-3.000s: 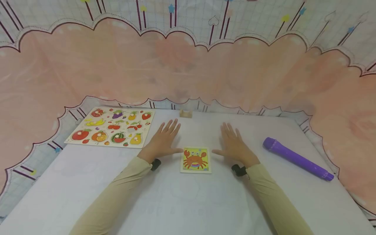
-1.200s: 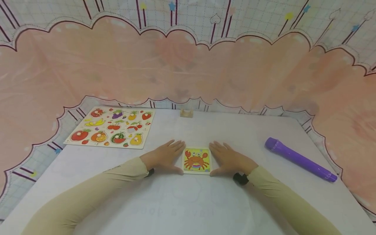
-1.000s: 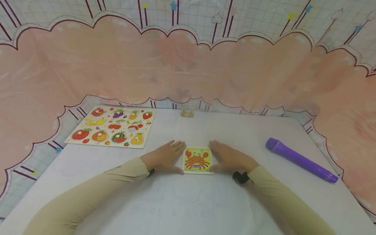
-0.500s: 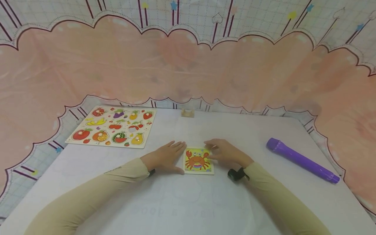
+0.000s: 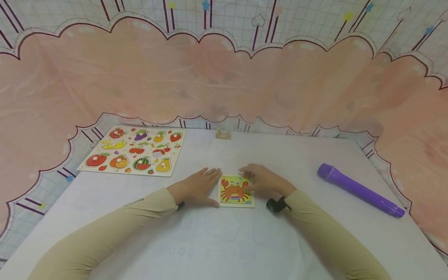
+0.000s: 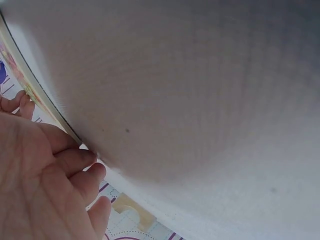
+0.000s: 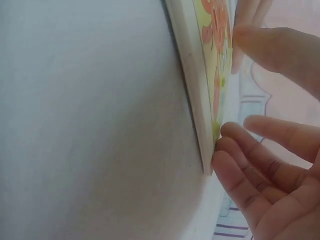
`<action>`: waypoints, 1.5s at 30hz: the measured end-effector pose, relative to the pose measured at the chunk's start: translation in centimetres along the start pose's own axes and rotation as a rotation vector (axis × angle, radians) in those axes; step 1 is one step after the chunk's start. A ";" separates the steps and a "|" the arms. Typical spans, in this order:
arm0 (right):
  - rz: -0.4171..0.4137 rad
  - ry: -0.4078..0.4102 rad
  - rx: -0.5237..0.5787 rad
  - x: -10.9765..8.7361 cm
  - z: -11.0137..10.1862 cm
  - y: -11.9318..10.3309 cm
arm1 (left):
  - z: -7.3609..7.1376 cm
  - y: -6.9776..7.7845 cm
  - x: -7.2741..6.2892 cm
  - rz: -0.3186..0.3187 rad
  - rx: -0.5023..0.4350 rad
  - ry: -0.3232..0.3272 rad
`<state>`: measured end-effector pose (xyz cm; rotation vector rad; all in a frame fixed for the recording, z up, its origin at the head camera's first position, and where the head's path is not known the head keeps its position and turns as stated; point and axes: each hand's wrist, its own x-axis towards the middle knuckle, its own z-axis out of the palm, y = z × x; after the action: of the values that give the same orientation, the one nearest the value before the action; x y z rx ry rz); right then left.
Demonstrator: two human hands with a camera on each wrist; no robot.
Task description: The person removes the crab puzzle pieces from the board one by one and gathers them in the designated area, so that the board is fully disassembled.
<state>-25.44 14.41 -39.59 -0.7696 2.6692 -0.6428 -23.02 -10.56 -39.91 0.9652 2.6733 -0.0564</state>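
A small square picture board [image 5: 233,191] with a red crab on yellow lies flat on the white table, its pale rim showing. My left hand [image 5: 196,187] rests along its left side, fingers stretched towards the far corner and thumb at the near one. In the left wrist view, fingertips [image 6: 92,172] meet the end of the board's edge [image 6: 37,87]. My right hand [image 5: 267,181] is over the far right corner, fingers gently bent. The right wrist view has its fingertips [image 7: 226,162] at the corner of the board [image 7: 192,75] and the thumb [image 7: 270,45] above the picture.
At the back left lies a fruit peg puzzle board [image 5: 133,151]. A purple toy microphone [image 5: 360,190] lies to the right. Near the table's far edge stands a small notched wooden block [image 5: 223,134]. Behind it hangs a pink and white patterned cloth [image 5: 224,77].
Both hands came in from apart to the board's sides. The right hand has since shifted left over the far right corner, its fingers bending, while the left hand stays put.
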 end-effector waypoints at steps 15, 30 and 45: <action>-0.029 -0.030 -0.032 0.8 0.3 0.3 | 0.1 0.0 0.1 0.009 -0.001 0.002; 0.008 0.005 -0.063 0.3 -0.3 -0.1 | 0.5 -0.1 0.6 -0.018 0.031 -0.019; 0.050 -0.011 -0.138 0.8 0.2 -1.4 | 0.3 0.1 0.4 -0.027 0.008 -0.026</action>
<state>-25.38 12.84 -39.17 -0.7361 2.7356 -0.4450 -23.14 -10.27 -40.30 0.9244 2.6643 -0.0848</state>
